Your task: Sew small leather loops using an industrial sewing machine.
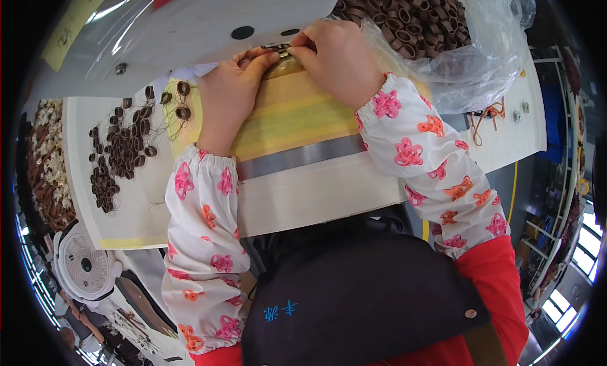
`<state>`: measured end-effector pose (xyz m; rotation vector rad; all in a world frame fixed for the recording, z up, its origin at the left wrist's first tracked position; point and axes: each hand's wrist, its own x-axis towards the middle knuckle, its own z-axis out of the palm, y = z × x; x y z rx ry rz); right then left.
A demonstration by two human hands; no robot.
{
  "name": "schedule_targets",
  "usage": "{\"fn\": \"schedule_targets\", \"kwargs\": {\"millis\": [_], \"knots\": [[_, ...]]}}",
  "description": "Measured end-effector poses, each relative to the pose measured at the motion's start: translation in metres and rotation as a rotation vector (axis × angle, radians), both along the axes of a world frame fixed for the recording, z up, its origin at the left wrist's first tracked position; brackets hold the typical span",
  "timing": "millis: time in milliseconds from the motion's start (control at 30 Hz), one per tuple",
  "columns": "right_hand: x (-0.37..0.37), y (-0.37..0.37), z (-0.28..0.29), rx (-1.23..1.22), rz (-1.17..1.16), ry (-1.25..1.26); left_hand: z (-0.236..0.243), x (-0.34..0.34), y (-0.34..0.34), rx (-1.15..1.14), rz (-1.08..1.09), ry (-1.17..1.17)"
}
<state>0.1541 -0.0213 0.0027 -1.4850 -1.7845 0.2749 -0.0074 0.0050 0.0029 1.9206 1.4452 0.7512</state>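
Observation:
My left hand and my right hand meet at the far edge of a pale wooden worktable, fingertips pinched together on a small dark ring-shaped piece under the lip of a white machine housing. Both hands rest over a yellow taped strip on the table. A grey metal band crosses the table below my wrists. I wear white sleeve covers with pink and orange flower prints.
Several brown rings lie scattered at the table's left. A clear plastic bag full of brown rings sits at the upper right. Orange rubber bands lie at the right. A white fan stands at the lower left.

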Motion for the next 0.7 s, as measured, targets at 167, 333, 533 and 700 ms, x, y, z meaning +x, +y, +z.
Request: {"fn": "schedule_targets", "kwargs": {"millis": [167,333,533,700], "knots": [[0.003,0.0,-0.001,0.016,0.029,0.022,-0.004,0.0,0.001,-0.071,0.029,-0.042],[0.003,0.001,-0.007,0.013,0.005,0.04,-0.002,0.002,-0.001,-0.042,0.011,-0.042],[0.003,0.003,-0.009,0.032,-0.006,0.009,0.003,0.006,-0.001,0.063,-0.054,-0.014],[0.002,-0.007,0.002,0.027,-0.02,0.042,0.005,0.0,-0.011,0.232,-0.01,0.015]]}}
